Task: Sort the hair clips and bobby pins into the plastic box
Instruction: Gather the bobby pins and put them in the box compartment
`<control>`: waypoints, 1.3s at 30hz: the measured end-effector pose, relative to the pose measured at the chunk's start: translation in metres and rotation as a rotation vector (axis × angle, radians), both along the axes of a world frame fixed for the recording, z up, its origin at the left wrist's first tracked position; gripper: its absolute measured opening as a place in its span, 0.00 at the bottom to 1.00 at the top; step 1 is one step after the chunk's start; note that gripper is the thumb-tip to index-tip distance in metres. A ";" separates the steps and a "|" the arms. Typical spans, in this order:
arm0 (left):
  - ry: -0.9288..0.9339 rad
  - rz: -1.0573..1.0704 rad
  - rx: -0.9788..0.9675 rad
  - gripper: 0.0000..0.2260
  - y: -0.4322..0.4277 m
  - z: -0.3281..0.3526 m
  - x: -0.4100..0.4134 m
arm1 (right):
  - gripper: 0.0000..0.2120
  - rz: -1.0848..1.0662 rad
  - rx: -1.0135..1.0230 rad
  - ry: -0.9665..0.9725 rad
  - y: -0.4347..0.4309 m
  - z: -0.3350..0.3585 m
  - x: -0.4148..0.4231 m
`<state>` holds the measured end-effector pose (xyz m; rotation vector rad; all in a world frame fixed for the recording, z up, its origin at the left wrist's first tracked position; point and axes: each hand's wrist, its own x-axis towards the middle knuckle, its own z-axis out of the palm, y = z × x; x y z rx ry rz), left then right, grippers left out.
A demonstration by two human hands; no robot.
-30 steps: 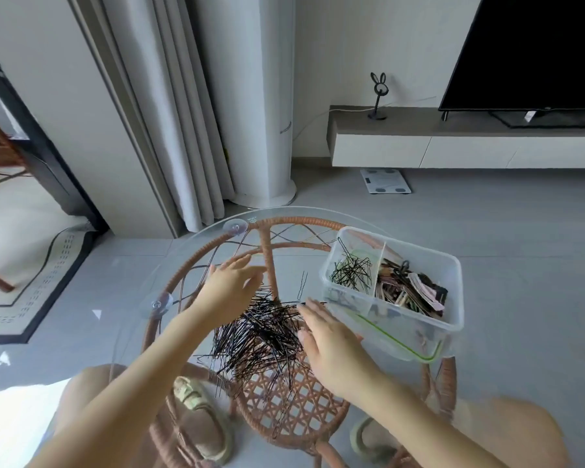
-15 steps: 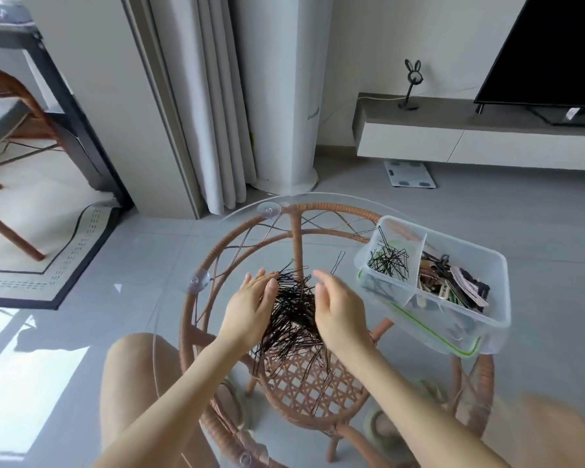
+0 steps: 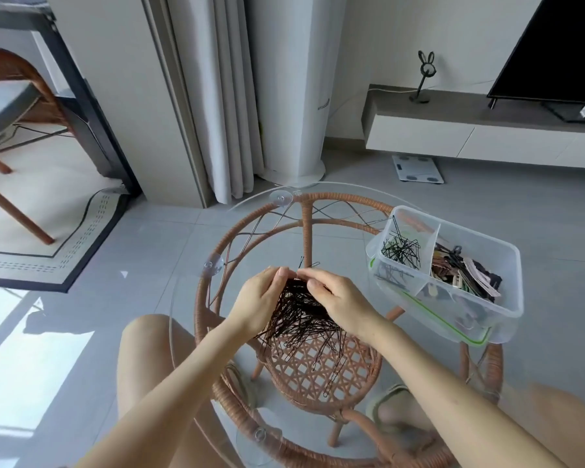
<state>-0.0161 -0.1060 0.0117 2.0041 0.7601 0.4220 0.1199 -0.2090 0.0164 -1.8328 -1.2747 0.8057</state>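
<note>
Both hands had closed in: my left hand and right hand clenched the bobby pins mid-tabletop, ready for the plastic box at far right.

A round glass surface topped a rattan frame. Beyond stood grey curtains, a bathroom scale, a rabbit-eared ornament and a television.

We're in a home living room: a television on a low media console far right of the hands, long curtains straight ahead, a bordered rug off left, a bathroom scale on grey floor tiles.
</note>
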 end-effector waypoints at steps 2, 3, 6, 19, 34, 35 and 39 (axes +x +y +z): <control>0.064 -0.052 0.004 0.17 -0.001 0.003 -0.009 | 0.23 0.041 0.021 -0.079 -0.017 0.006 0.001; 0.115 -0.063 0.055 0.18 -0.001 0.005 -0.015 | 0.28 0.047 0.044 -0.198 -0.024 0.009 0.003; 0.390 -0.098 0.362 0.34 -0.001 0.012 -0.029 | 0.47 0.072 -0.058 -0.680 -0.041 0.009 0.008; 0.532 -0.216 0.534 0.28 -0.008 0.020 -0.007 | 0.28 0.093 -0.175 -0.549 -0.022 0.010 0.001; 0.458 0.000 0.448 0.06 0.003 0.036 -0.017 | 0.15 -0.063 -0.050 -0.469 -0.028 0.042 0.004; 0.451 0.017 0.446 0.06 0.004 0.039 -0.017 | 0.15 -0.079 -0.045 -0.465 -0.029 0.047 0.005; 0.417 0.069 0.423 0.05 0.006 0.051 -0.017 | 0.15 -0.140 -0.022 -0.439 -0.033 0.065 0.009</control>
